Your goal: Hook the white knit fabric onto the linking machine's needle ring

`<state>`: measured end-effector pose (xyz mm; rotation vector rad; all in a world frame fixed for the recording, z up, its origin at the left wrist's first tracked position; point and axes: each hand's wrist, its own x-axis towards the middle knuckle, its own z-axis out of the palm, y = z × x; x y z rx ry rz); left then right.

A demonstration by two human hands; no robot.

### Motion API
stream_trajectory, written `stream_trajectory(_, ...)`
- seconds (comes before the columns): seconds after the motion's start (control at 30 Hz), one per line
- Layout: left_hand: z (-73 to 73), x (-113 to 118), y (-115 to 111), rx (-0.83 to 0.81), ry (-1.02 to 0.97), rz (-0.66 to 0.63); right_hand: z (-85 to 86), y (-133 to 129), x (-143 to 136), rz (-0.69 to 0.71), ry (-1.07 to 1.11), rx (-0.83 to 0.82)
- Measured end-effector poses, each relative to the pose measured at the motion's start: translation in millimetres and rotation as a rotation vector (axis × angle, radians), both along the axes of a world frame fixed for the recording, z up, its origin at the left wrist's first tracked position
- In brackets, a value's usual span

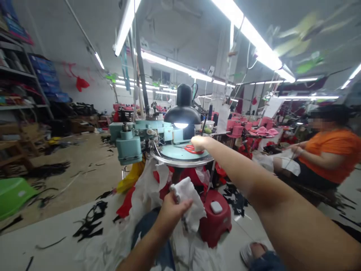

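Note:
My left hand (172, 210) pinches a crumpled piece of white fabric (186, 194) between thumb and fingers, low in front of the sewing machine. My right arm stretches far forward, and my right hand (199, 143) is curled at the red-handled scissors (191, 149) on the round table plate (172, 151). Part of the handles shows beside the hand; the fingertips are hidden. The pale green sewing machine (128, 145) stands left of the plate. A black lamp (183, 109) shines down behind the plate.
More white fabric (149, 184) hangs below the plate. A red stool (216, 222) with a small white box (216, 207) stands beneath. Black scraps (91, 222) litter the floor. At right sits a person in an orange shirt (335, 150), handling white cloth. A green stool (15, 195) is at left.

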<state>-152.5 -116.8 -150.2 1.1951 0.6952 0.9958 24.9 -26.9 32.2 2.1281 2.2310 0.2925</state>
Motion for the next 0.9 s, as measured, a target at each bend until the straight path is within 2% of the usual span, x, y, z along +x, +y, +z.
stream_trajectory(0.07,5.6,0,-2,0.037,-0.009,0.033,6.0,-7,2,-0.02,0.001,-0.026)
stream_trajectory(0.13,10.7,0,-3,0.06,-0.022,0.064,8.2,-25,13,-0.029,0.012,-0.027)
stream_trajectory(0.2,12.7,-1,0,0.04,-0.036,0.072,0.8,-59,32,-0.029,0.035,0.027)
stream_trajectory(0.23,12.6,-1,2,0.024,-0.042,0.067,-8.7,-82,44,-0.031,0.053,0.067)
stream_trajectory(0.27,11.8,-1,4,0.012,-0.048,0.06,-23.1,-109,55,-0.047,0.072,0.106)
stream_trajectory(0.33,9.2,1,7,0.004,-0.061,0.038,-67.2,-167,73,-0.063,0.139,0.109)
stream_trajectory(0.37,7.9,4,8,0.003,-0.068,0.023,-95.4,-195,77,-0.037,0.269,0.076)
stream_trajectory(0.43,6.0,11,9,0.011,-0.089,-0.021,-155.5,-240,77,-0.089,0.405,-0.038)
stream_trajectory(0.5,5.6,21,6,0.026,-0.117,-0.077,-206.7,-265,69,-0.138,0.412,-0.104)
stream_trajectory(0.57,6.9,33,2,0.034,-0.138,-0.125,-238.1,-274,58,-0.185,0.413,-0.12)
stream_trajectory(0.63,9.6,45,-3,0.023,-0.142,-0.156,-249.2,-272,51,-0.222,0.415,-0.105)
stream_trajectory(0.8,18.6,65,-17,-0.055,-0.189,-0.179,-240.8,-261,45,-0.24,0.405,-0.083)
stream_trajectory(0.9,22.7,73,-24,-0.095,-0.215,-0.18,-243.3,-260,47,-0.234,0.409,-0.133)
